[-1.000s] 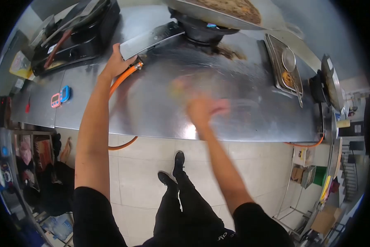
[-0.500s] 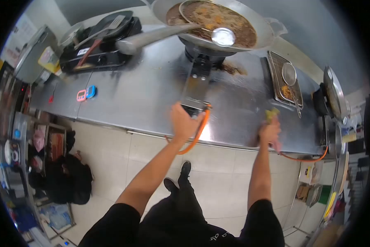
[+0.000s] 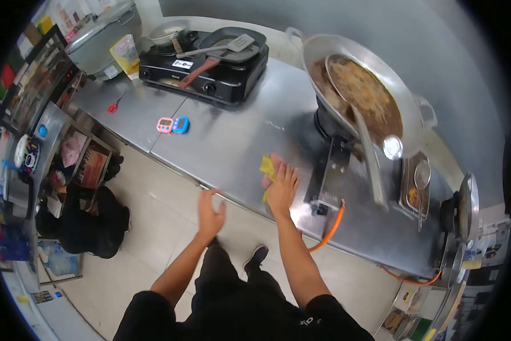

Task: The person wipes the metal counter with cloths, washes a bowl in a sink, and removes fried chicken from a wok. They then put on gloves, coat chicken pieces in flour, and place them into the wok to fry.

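My right hand (image 3: 282,190) presses a yellow and pink cloth (image 3: 268,168) flat on the steel counter (image 3: 227,142), left of the black burner base (image 3: 333,176). Near the counter's front edge my left hand (image 3: 211,215) hovers with its fingers apart, holding nothing. Behind the burner base sits a large wok (image 3: 409,96) of bubbling brown oil, with a long-handled strainer (image 3: 369,153) lying across it. An orange hose (image 3: 336,224) runs from the burner over the front edge.
At the back left stands a black two-burner stove (image 3: 210,85) with pans. Two timers (image 3: 173,125) and red scissors (image 3: 114,105) lie on the counter. A wire-rack tray (image 3: 406,187) is at right. Another person (image 3: 105,221) crouches by the left shelves.
The view has shifted left. My right hand has brought the cloth from the burner's right side to its left. My left hand has come off the burner base and moved left.
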Demonstrator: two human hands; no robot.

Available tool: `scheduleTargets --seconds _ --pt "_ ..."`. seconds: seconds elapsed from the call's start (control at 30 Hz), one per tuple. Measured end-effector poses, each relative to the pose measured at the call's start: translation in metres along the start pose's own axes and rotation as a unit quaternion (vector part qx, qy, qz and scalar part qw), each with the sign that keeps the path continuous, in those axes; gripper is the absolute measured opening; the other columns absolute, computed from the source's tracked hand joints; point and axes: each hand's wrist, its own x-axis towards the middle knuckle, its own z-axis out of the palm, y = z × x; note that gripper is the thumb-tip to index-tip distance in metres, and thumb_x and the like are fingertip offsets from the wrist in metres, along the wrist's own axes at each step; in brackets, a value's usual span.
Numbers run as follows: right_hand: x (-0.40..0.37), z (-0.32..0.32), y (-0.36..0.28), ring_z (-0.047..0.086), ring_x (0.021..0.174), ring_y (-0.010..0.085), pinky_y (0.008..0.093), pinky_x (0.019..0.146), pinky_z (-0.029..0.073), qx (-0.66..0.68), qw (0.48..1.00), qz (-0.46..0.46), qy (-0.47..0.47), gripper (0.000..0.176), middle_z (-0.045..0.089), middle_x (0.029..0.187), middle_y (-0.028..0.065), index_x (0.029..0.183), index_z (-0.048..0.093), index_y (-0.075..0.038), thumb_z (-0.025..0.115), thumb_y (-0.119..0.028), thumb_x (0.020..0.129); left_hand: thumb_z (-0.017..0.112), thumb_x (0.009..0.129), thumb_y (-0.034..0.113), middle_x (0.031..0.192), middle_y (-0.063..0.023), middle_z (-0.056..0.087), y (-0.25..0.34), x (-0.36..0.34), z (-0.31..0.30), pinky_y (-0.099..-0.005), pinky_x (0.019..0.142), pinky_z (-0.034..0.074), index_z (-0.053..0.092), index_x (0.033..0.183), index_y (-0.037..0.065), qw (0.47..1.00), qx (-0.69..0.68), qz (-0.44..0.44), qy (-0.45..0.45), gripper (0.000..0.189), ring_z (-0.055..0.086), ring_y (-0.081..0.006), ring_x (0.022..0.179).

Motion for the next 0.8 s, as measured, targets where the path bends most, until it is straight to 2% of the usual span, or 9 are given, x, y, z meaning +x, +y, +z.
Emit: scheduleTargets --seconds 0.17,0.3,0.37,0.6,0.63,0.67,0.7,0.77,0.8 --pt "0.141 0.059 0.023 0.050 0.117 0.0338 0.0420 0.096 0.042 -0.017 0.974 0.210 0.083 0.058 0.056 0.124 0.0157 0.133 0.048 -0.004 0.068 -0.021 0.081 0.072 0.078 0.018 0.127 -0.0226 0.047 -0.090 0.103 -0.073 -0.0541 0.099 0.035 0.054 0.123 0.007 0.982 0.179 -0.011 0.063 0.050 0.041 -0.0430 0.122" --pt "0.260 0.101 -0.022 0.057 0.106 0.0313 0.0421 0.095 0.043 0.134 0.985 0.026 0.109 0.050 0.062 0.109 0.0135 0.128 0.056 -0.010 0.067 -0.011 0.079 0.079 0.073 0.039 0.143 -0.0233 0.035 -0.139 0.221 -0.069 -0.0674 0.101 0.025 0.053 0.133 0.022 0.952 0.304 -0.028 -0.015 0.068 0.027 -0.0489 0.135" --pt "0.289 0.138 -0.048 0.057 0.109 0.0315 0.0412 0.098 0.042 0.291 0.956 -0.031 -0.028 0.047 0.063 0.110 0.0136 0.123 0.060 -0.008 0.067 -0.009 0.076 0.080 0.071 0.045 0.146 -0.0234 0.033 -0.167 0.263 -0.062 -0.0700 0.101 0.022 0.053 0.135 0.026 0.940 0.333 -0.001 -0.073 0.072 0.024 -0.0497 0.137" --pt "0.083 0.018 -0.152 0.054 0.123 0.0261 0.0391 0.106 0.040 0.173 0.915 -0.250 -0.264 0.041 0.061 0.129 0.0064 0.122 0.065 -0.015 0.066 -0.016 0.081 0.080 0.068 0.049 0.141 -0.0224 0.036 -0.206 0.312 -0.069 -0.0716 0.100 0.021 0.058 0.130 0.020 0.950 0.252 0.094 -0.157 0.071 0.021 -0.0523 0.137" --pt "0.045 0.020 -0.121 0.059 0.114 0.0293 0.0394 0.105 0.041 0.182 0.930 -0.247 -0.202 0.041 0.064 0.122 0.0095 0.121 0.065 -0.014 0.066 -0.020 0.081 0.080 0.068 0.048 0.141 -0.0232 0.035 -0.204 0.314 -0.070 -0.0715 0.101 0.019 0.057 0.130 0.019 0.946 0.253 0.092 -0.178 0.073 0.020 -0.0528 0.137" --pt "0.052 0.007 -0.107 0.063 0.104 0.0285 0.0383 0.095 0.047 0.436 0.863 0.047 -0.250 0.036 0.067 0.113 0.0125 0.116 0.065 -0.008 0.060 -0.023 0.084 0.080 0.068 0.048 0.141 -0.0234 0.035 -0.205 0.316 -0.070 -0.0714 0.102 0.019 0.056 0.131 0.019 0.945 0.244 0.104 -0.190 0.074 0.020 -0.0529 0.137" --pt "0.060 -0.005 -0.091 0.066 0.094 0.0276 0.0373 0.086 0.052 0.628 0.659 0.331 -0.250 0.034 0.069 0.103 0.0155 0.111 0.065 -0.003 0.055 -0.026 0.088 0.080 0.068 0.048 0.141 -0.0237 0.035 -0.207 0.313 -0.071 -0.0713 0.103 0.018 0.056 0.132 0.019 0.943 0.235 0.115 -0.205 0.075 0.020 -0.0530 0.137" --pt "0.077 0.046 -0.046 0.064 0.079 0.0249 0.0354 0.072 0.052 0.330 0.897 0.284 -0.072 0.027 0.065 0.091 0.0122 0.112 0.061 0.000 0.053 -0.014 0.090 0.080 0.068 0.049 0.139 -0.0238 0.035 -0.210 0.309 -0.062 -0.0707 0.105 0.016 0.053 0.135 0.018 0.932 0.225 0.148 -0.242 0.079 0.020 -0.0522 0.137" --pt "0.086 0.071 -0.024 0.063 0.072 0.0235 0.0345 0.065 0.053 0.142 0.942 0.304 0.011 0.024 0.063 0.085 0.0106 0.112 0.059 0.002 0.052 -0.009 0.091 0.079 0.069 0.048 0.140 -0.0238 0.035 -0.210 0.309 -0.060 -0.0705 0.105 0.015 0.053 0.136 0.018 0.931 0.216 0.155 -0.249 0.078 0.021 -0.0520 0.137"
